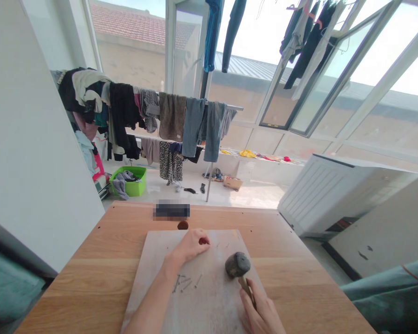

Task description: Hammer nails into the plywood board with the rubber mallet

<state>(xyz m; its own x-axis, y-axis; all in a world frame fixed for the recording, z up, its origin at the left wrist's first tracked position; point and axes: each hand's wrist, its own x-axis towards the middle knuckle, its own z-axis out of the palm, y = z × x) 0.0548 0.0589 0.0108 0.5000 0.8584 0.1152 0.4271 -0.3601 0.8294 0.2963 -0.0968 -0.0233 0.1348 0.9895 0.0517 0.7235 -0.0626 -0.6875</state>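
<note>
A pale wooden board lies on the wooden table in front of me. My left hand rests on the board's far part with its fingers curled round a small dark thing I cannot name. My right hand is closed on the wooden handle of a mallet, whose dark head rests on the board to the right of the left hand. Several loose nails lie on the board beside my left forearm. More nails stand or lie near the board's far edge.
A small brown round object and a blurred dark item sit on the table beyond the board. Past the table stand a laundry rack with clothes, a green basket and a white appliance at right.
</note>
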